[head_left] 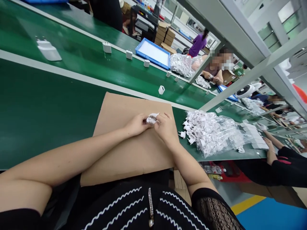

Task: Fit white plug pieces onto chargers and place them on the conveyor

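Over the cardboard sheet (127,153), both hands meet around a small white plastic charger piece (151,119). My left hand (138,124) pinches its left side. On the other side, the fingers of my right hand (166,127) are closed on it, covering part of its shape. To the right of the cardboard lies a heap of white plug pieces (199,124), partly in a clear plastic bag (223,134). One loose plug piece (182,134) with two pins rests beside my right hand.
Beyond the cardboard, a green conveyor belt (79,68) carries several white chargers (161,90). A blue tray (153,52) stands past it. A grey metal post (230,81) slants at right. A co-worker's hands (270,145) touch rows of white boxes (254,135).
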Tool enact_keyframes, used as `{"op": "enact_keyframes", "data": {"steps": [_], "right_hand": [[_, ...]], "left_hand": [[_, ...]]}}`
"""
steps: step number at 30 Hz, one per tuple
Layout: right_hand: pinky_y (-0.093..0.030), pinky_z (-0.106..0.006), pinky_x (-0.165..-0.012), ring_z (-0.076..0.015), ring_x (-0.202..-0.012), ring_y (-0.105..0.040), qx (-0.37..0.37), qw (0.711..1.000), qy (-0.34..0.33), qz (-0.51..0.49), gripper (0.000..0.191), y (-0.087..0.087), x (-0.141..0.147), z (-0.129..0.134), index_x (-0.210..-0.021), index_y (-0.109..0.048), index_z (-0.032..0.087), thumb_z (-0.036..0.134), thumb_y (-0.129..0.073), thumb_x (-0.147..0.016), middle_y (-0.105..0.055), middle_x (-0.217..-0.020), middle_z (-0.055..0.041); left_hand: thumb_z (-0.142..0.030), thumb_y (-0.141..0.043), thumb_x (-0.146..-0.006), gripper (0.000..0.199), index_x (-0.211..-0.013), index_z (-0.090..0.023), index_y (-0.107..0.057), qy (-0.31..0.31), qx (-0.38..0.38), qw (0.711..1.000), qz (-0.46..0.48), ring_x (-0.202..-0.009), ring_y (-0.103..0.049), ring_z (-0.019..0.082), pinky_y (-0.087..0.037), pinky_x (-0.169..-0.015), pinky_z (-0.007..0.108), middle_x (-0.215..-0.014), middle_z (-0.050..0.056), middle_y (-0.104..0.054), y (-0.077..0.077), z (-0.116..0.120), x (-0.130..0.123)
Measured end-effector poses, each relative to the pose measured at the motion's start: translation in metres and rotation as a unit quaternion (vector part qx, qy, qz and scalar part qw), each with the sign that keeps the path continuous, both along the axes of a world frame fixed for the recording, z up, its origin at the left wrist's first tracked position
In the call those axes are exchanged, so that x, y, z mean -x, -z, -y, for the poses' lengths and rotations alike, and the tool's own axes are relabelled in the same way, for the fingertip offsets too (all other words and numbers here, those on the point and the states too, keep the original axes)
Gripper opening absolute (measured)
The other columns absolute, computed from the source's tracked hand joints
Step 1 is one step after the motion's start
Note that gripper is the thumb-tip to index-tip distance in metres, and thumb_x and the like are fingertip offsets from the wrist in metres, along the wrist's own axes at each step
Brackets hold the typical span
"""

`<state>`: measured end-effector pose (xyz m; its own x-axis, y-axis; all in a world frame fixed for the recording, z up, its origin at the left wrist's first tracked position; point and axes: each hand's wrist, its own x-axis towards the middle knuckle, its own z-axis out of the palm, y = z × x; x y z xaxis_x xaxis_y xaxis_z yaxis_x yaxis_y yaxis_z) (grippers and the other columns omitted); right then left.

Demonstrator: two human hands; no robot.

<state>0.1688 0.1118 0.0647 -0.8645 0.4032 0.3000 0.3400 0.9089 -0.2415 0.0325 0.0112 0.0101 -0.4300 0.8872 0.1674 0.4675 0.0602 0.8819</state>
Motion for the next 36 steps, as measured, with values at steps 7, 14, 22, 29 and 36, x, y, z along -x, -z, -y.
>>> {"op": "enact_keyframes", "data": {"steps": [7, 14, 22, 29, 36], "right_hand": [[-0.042, -0.038, -0.114, -0.0228, -0.101, -0.068, 0.012, 0.999, 0.041, -0.008, 0.029, 0.009, 0.008, 0.003, -0.091, -0.071, 0.022, 0.000, -0.056, -0.078, -0.074, -0.097, -0.0062], [-0.038, -0.045, -0.120, -0.0228, -0.115, -0.069, 0.189, 0.977, 0.001, -0.101, 0.063, -0.003, -0.007, -0.001, -0.147, -0.054, 0.027, 0.012, -0.065, -0.087, -0.076, -0.124, -0.0048], [-0.045, -0.050, -0.105, -0.0363, -0.125, -0.057, -0.054, 0.975, 0.191, 0.100, 0.040, -0.014, -0.111, -0.023, -0.131, -0.070, 0.017, 0.014, -0.064, -0.092, -0.066, -0.133, -0.0190], [-0.051, -0.037, -0.096, -0.0268, -0.108, -0.063, 0.023, 0.975, 0.204, 0.089, 0.047, -0.007, -0.134, -0.045, -0.125, -0.069, 0.013, -0.001, -0.048, -0.085, -0.063, -0.117, -0.0144], [-0.053, -0.036, -0.100, -0.0213, -0.107, -0.065, 0.161, 0.982, -0.011, -0.094, 0.032, 0.012, -0.044, -0.042, -0.126, -0.067, 0.021, 0.014, -0.054, -0.097, -0.063, -0.115, -0.0102]], "left_hand": [[-0.039, -0.068, -0.077, 0.020, -0.078, -0.019, -0.065, -0.031, 0.013, 0.999, -0.015, -0.072, -0.057, 0.021, -0.042, -0.065, 0.032, -0.077, 0.003, -0.060, 0.004, -0.003, 0.000], [-0.048, -0.073, -0.079, 0.035, -0.096, -0.018, -0.077, 0.024, -0.010, 1.000, 0.012, -0.072, -0.058, 0.021, -0.044, -0.065, 0.032, -0.080, 0.004, -0.065, 0.002, -0.001, 0.007], [-0.042, -0.081, -0.074, 0.055, -0.123, -0.018, -0.075, -0.010, 0.020, 0.999, 0.042, -0.077, -0.063, 0.022, -0.052, -0.073, 0.033, -0.091, 0.006, -0.069, 0.001, 0.005, 0.005], [-0.046, -0.081, -0.075, 0.045, -0.109, -0.018, -0.077, -0.056, 0.086, 0.992, 0.073, -0.086, -0.070, 0.026, -0.054, -0.080, 0.034, -0.093, 0.005, -0.076, -0.020, -0.020, 0.044], [-0.029, -0.076, -0.079, 0.037, -0.112, -0.013, -0.071, -0.308, 0.094, 0.944, -0.067, -0.112, -0.068, 0.035, -0.052, -0.096, 0.039, -0.119, 0.016, -0.074, -0.025, -0.082, 0.160]]}}
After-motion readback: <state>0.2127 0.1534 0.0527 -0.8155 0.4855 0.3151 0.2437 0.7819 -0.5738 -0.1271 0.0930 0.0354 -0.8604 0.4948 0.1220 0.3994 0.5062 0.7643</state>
